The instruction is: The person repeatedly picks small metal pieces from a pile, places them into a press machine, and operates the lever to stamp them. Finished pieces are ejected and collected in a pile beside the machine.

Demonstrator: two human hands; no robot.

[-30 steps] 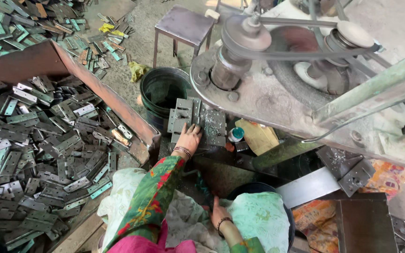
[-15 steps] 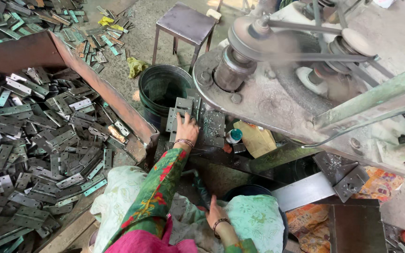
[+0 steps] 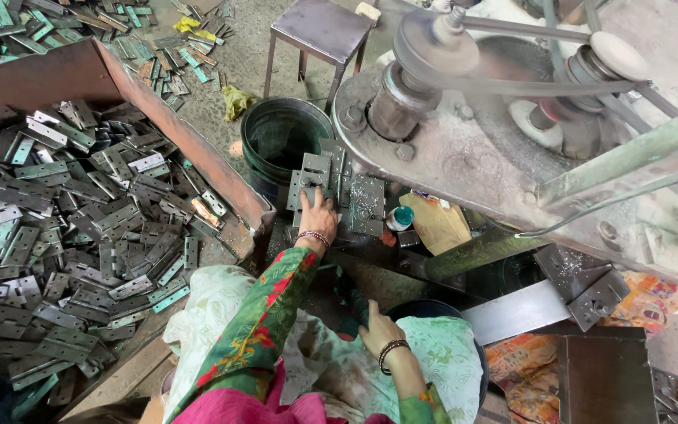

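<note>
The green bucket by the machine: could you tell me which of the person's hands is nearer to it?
Left. The left hand rests on a hinge right beside the bucket; the right hand is low down in the lap, well away from it.

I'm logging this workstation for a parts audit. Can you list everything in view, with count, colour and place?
hinges: too many to count, grey with some greenish, heaped in the bin at left
loose hinges: many, grey-green, scattered on the floor at top left
bin: one, rusty brown, left side
bucket: one, dark green, in front of the machine
stool: one, grey metal, top centre
machine: one, grey, dusty, with pulleys and belt, right
hinge stack: a few, grey, on the machine's edge
small bottle: one, white with teal cap, under the machine
yellow rag: one, on the floor by the bucket
left hand: on the hinge stack
right hand: resting on pale cloth in the lap
</note>
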